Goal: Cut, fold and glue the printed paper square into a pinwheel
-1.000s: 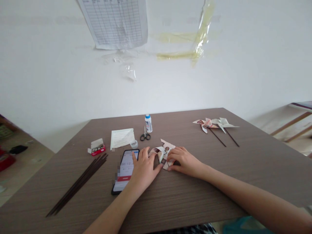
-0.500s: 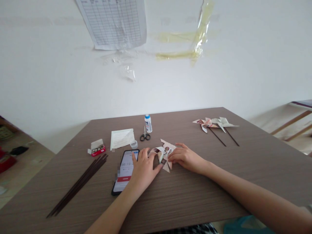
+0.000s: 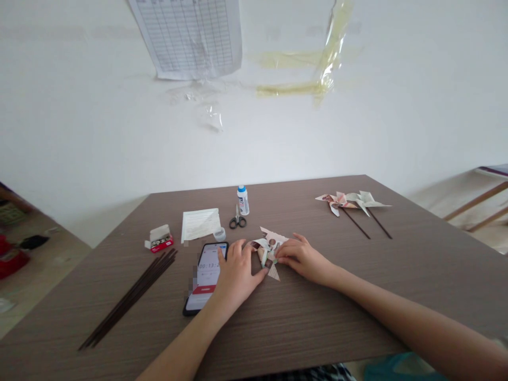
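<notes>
A folded paper pinwheel (image 3: 272, 243) of printed paper lies on the table between my hands, its pointed blades spread out. My left hand (image 3: 237, 271) grips its left side, the thumb at the lower edge and the fingers bent over the left blade. On the other side my right hand (image 3: 308, 260) pinches the right blade with bent fingers, which hide that part of the paper. Close to my left hand, partly beneath the wrist, lies a phone (image 3: 206, 275) showing a running timer.
Dark sticks (image 3: 130, 299) lie at left near a red box (image 3: 161, 241). Paper sheets (image 3: 200, 224), a small clear cup (image 3: 219, 234), scissors (image 3: 237, 219) and a blue-capped bottle (image 3: 243, 202) stand behind the hands. Two finished pinwheels (image 3: 337, 201) on sticks lie at back right.
My right fingers have shifted slightly over the right blade, and my left fingers have closed in a little on the pinwheel. The whole view has moved slightly.
</notes>
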